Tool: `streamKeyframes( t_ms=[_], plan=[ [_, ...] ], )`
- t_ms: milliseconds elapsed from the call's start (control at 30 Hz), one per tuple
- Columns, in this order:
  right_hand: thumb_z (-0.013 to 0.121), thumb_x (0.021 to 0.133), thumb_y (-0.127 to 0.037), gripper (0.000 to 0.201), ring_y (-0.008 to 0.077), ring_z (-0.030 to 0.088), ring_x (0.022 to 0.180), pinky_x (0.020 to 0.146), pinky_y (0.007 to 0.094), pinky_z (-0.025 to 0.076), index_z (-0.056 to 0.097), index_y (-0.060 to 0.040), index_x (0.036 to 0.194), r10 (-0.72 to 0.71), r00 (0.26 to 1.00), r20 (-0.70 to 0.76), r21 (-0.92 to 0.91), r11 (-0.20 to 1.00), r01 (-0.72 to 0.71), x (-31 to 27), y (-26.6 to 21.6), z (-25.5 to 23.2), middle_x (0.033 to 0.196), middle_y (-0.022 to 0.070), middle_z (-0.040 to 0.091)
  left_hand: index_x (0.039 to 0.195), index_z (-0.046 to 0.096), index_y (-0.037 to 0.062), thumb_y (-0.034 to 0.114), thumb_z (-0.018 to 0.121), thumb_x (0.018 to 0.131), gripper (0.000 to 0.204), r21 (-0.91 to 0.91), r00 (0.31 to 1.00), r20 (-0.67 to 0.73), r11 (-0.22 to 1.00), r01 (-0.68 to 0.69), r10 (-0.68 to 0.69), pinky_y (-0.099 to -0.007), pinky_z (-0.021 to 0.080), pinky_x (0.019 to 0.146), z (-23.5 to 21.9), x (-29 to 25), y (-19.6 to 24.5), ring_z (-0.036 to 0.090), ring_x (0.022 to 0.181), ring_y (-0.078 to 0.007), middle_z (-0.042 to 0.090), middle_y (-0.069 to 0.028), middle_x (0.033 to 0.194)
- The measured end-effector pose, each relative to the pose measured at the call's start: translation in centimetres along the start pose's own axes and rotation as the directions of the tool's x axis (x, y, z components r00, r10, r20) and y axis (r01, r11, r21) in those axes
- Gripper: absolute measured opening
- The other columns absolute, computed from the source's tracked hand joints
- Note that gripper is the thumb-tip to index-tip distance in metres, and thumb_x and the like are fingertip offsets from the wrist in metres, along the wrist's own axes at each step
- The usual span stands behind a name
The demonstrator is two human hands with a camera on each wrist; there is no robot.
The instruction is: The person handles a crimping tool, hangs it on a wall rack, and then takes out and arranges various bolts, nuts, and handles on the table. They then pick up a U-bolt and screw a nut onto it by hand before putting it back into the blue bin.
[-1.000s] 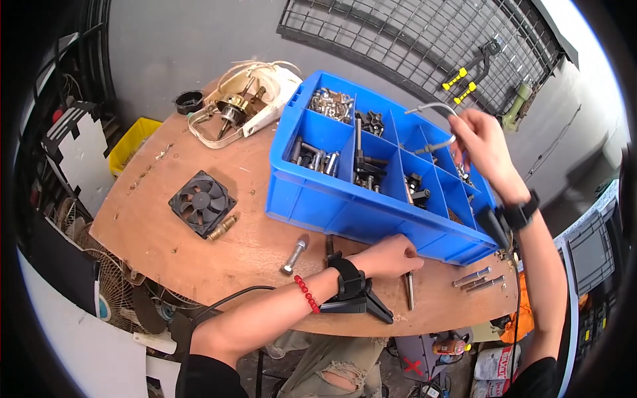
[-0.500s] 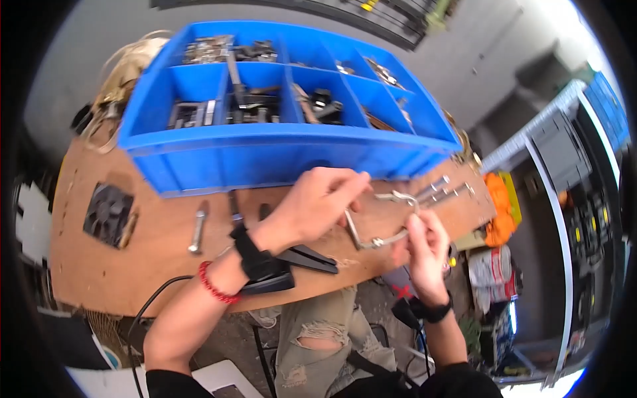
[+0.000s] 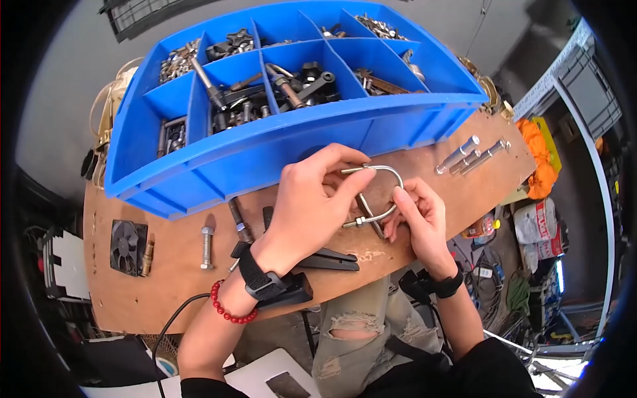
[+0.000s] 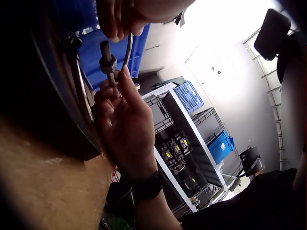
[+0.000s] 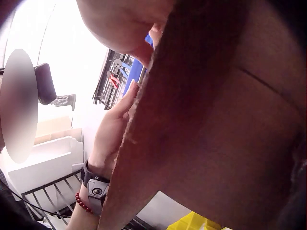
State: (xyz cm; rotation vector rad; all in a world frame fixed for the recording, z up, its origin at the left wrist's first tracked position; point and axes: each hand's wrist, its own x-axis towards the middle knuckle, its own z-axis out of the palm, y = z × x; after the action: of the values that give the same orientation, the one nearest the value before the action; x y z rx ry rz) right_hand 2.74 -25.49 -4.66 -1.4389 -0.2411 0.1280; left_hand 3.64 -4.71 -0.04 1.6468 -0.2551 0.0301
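Both hands hold a silver U-bolt (image 3: 398, 182) over the table's front part. My left hand (image 3: 315, 202) pinches near its upper threaded end; my right hand (image 3: 421, 215) grips its curved side with thumb and fingers. A nut (image 3: 360, 221) sits on the lower leg. A slim metal bar (image 3: 373, 219) shows between the hands; whether it touches the U-bolt I cannot tell. In the left wrist view the right hand (image 4: 127, 115) holds the bend below the nut (image 4: 108, 64). In the right wrist view the table edge hides the U-bolt from the left hand (image 5: 112, 129).
Behind the hands stands a blue divided bin (image 3: 279, 142) of hardware. Several bolts (image 3: 458, 155) lie right on the table (image 3: 179, 298). At left are a fan (image 3: 127, 247), a brass fitting (image 3: 147, 257) and a bolt (image 3: 207, 249); a black clamp-like tool (image 3: 328, 260) lies beside the left wrist.
My right hand has brought the U-bolt down from above the bin to the table's front. My left hand has risen off the table and now pinches it too. The head view has shifted.
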Motion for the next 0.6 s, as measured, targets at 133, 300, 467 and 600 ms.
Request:
streamKeyframes(
  t_ms=[133, 300, 467, 600],
  plan=[
    [0.058, 0.103, -0.023, 0.025, 0.0054, 0.056, 0.051, 0.046, 0.0194, 0.042, 0.058, 0.0006, 0.113, 0.052, 0.999, 0.005, -0.015, 0.999, -0.052, -0.2, -0.8, 0.5, 0.071, 0.0032, 0.064, 0.104, 0.067, -0.0017, 0.011, 0.068, 0.095, 0.016, 0.137, 1.0, 0.002, 0.99, -0.013, 0.013, -0.0212, 0.05, 0.057, 0.2, -0.1, -0.1, 0.063, 0.065, -0.0072, 0.068, -0.0055, 0.078],
    [0.057, 0.104, -0.025, 0.022, 0.0019, 0.05, 0.047, 0.043, 0.0171, 0.036, 0.06, -0.0029, 0.103, 0.089, 0.995, 0.045, 0.008, 0.996, -0.089, 0.0, -0.6, -0.2, 0.063, -0.0029, 0.058, 0.1, 0.064, -0.0038, 0.017, 0.063, 0.097, 0.021, 0.276, 0.997, 0.065, 0.961, 0.026, -0.046, -0.0296, 0.048, 0.058, 0.6, -0.2, 0.2, 0.062, 0.062, -0.016, 0.065, -0.0129, 0.071],
    [0.058, 0.103, -0.027, 0.024, 0.0023, 0.049, 0.045, 0.042, 0.0171, 0.035, 0.061, -0.0034, 0.096, 0.092, 0.989, 0.115, 0.025, 0.995, -0.096, 0.4, -0.8, -0.7, 0.062, -0.0026, 0.057, 0.085, 0.053, -0.0015, 0.027, 0.043, 0.107, 0.037, 0.308, 0.989, 0.149, 0.951, -0.023, -0.024, -0.0368, 0.039, 0.061, 1.0, -0.4, -0.3, 0.045, 0.063, -0.0185, 0.049, -0.0114, 0.066],
    [0.058, 0.102, -0.027, 0.025, 0.0034, 0.047, 0.043, 0.041, 0.0179, 0.033, 0.061, -0.0036, 0.094, 0.087, 0.985, 0.149, 0.101, 0.99, -0.103, 0.5, -0.9, -1.2, 0.059, -0.001, 0.057, 0.085, 0.054, -0.0015, 0.028, 0.044, 0.106, 0.038, 0.226, 0.978, 0.196, 0.974, 0.025, -0.07, -0.0346, 0.038, 0.06, 1.0, -0.5, -0.8, 0.042, 0.062, -0.0166, 0.043, -0.0075, 0.066]
  ],
)
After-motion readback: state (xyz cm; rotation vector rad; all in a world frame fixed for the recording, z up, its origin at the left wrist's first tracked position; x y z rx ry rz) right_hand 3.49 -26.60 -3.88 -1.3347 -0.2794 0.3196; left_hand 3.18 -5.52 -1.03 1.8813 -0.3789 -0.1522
